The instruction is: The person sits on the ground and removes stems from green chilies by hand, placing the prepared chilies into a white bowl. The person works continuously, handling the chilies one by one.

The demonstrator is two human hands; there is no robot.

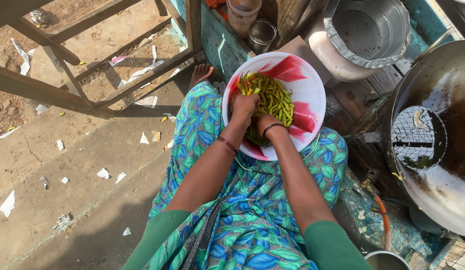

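Note:
A round white bowl with red patches (308,80) rests on my lap, over a blue and green leaf-print cloth. It holds a heap of green chillies (276,97). My left hand (244,106) is closed around a bunch of chillies at the left side of the heap, a thin red bangle on that wrist. My right hand (265,123) is buried in the chillies at the near side, with a dark bangle on its wrist; its fingers are hidden.
A large metal wok (445,200) with a mesh skimmer (417,137) stands at the right. A steel pot (372,30) sits above it, a steel cup (262,34) and a plastic jar (242,12) near the bowl. Wooden rails (67,75) cross the littered ground at left.

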